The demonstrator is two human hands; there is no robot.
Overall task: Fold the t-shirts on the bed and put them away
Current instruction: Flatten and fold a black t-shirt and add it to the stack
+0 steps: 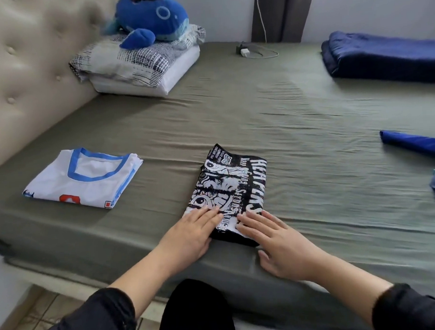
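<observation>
Both hands lie flat, fingers straight and together, pressing the near end of the folded black t-shirt [229,191]; the left hand [192,232] covers its near left corner, the right hand [277,239] its near right corner, thumb spread onto the sheet; neither grips anything; both forearms reach forward from dark sleeves over the bed's near edge; the black t-shirt sits at the middle of the near edge of the bed [309,126]; a folded white t-shirt [85,179] with blue collar lies toward the near left corner, well apart; blue garments [420,144] lie loose at the right edge.
</observation>
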